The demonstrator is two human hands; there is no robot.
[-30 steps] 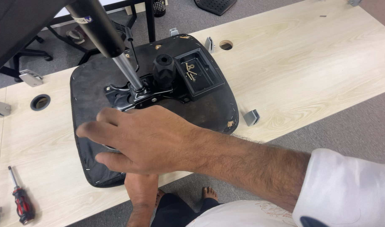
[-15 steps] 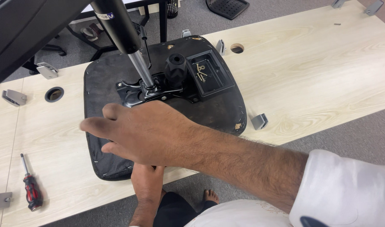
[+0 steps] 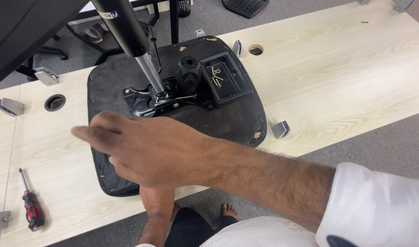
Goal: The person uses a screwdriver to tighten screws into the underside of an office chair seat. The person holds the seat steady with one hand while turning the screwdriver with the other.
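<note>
My right hand [image 3: 145, 148] reaches flat across the upside-down chair seat [image 3: 127, 87], fingers spread and holding nothing. It hovers over the left edge of the seat, which lies on the wooden table [image 3: 346, 73] so its metal plate [image 3: 159, 98] faces up. My left hand [image 3: 157, 203] is low at the near edge of the seat; I cannot tell if it grips anything. The gas post [image 3: 127, 32] sticks up from the plate. A red screwdriver [image 3: 31, 208] lies well apart on the table.
</note>
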